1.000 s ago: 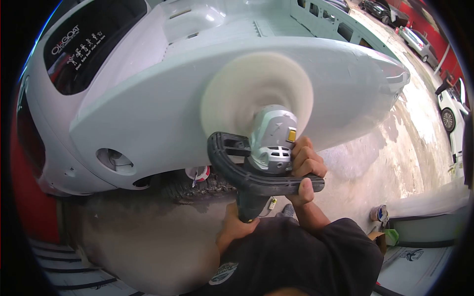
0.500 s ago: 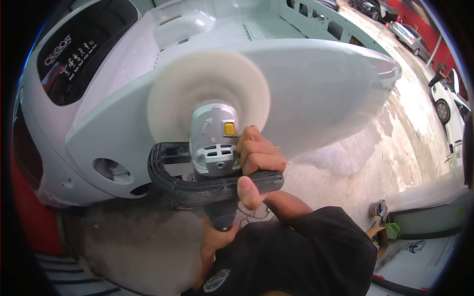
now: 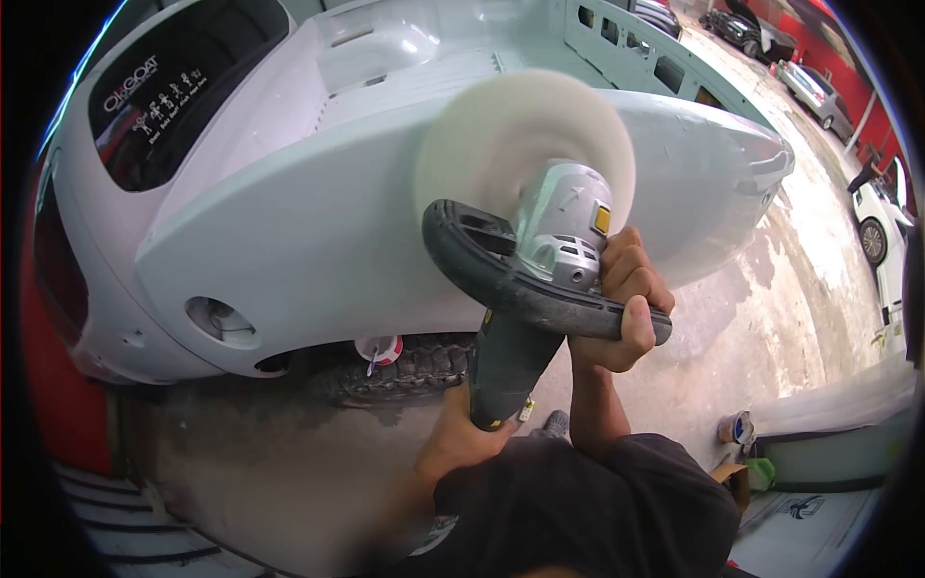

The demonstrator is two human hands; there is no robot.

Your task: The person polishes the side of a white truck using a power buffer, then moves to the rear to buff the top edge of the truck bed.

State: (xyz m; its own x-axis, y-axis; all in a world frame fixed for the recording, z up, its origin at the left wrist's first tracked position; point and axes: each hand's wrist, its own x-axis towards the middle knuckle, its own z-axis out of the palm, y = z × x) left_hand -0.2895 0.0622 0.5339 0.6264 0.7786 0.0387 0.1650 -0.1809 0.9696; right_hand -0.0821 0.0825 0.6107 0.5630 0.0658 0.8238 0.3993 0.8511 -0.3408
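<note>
My right hand is wrapped round the black loop handle on the right side of a grey and black polisher. Lower down, my left hand grips the dark rear body of the tool. The polisher's whitish round pad is blurred by spinning and lies over the white side panel of a pickup truck. The pad hides the panel's upper middle. A yellow button shows on the polisher's head.
Below the panel is a tyre, with a red and white tub at its top. A fuel filler opening sits at the panel's left. A can stands on the floor at right. Farther back are parked cars and another person.
Both hands and the polisher have moved to the right along the panel, with the tool now tilted. The tyre and the red and white tub have come into view.
</note>
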